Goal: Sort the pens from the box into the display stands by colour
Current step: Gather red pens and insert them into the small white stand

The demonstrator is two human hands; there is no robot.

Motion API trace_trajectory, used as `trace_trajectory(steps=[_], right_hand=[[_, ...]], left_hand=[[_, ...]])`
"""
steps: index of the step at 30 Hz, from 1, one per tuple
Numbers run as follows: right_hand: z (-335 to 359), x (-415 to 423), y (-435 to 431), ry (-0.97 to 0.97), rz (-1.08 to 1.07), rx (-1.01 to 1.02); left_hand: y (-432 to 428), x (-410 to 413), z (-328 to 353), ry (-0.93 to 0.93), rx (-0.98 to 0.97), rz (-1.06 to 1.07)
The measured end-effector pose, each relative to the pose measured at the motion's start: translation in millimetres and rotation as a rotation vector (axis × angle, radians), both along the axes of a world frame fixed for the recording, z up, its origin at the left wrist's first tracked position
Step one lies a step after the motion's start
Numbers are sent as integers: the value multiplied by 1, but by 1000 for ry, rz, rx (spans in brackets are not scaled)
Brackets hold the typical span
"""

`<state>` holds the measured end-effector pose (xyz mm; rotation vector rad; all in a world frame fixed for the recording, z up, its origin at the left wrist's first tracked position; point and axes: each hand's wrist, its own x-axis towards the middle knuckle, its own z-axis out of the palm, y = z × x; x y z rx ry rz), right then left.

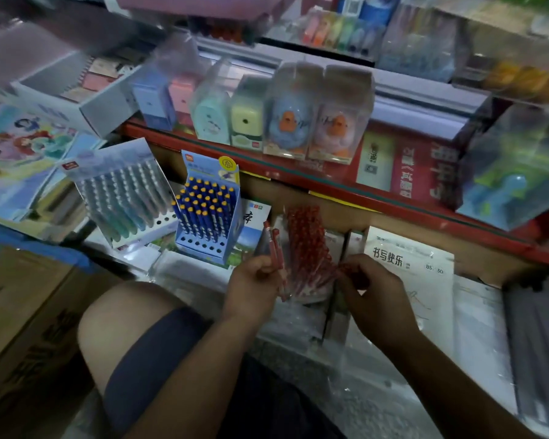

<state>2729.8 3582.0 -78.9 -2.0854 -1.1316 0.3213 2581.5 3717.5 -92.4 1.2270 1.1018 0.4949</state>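
My left hand (254, 286) grips a few red pens (274, 248) that point up and away from me. Just to its right stands a display stand packed with red pens (305, 245), leaning back under the shelf. My right hand (374, 289) is at the stand's lower right corner with its fingers curled on some red pens there; blur hides exactly what it pinches. A blue stand full of blue pens with yellow caps (206, 213) sits to the left, and further left a stand of pastel pens (127, 198). The source box is not identifiable.
A red shelf edge (298, 175) runs overhead with boxed sharpeners and duck toys (298, 122). A paper pack with printed characters (406, 258) lies right of the red stand. Cardboard boxes (23, 312) stand at the left. My knee (121, 327) is below the stands.
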Motion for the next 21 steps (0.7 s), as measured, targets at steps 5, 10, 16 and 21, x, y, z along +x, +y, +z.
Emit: trace_trajectory(steps=[5,10,16,21], right_hand=[[-16,-5,7,6,38,-14],[-32,-7,13,-127,130,-21],[-46,-12,16,-133,44,-14],[-32,-11,20,-205,91,-84]], left_hand=[[-6,4,-7,-40,-58,-50],[-7,6,-11,-16,-51,-106],[-5,5,-12,27,-24,-142],[-6,3,-13,-3,6,-196]])
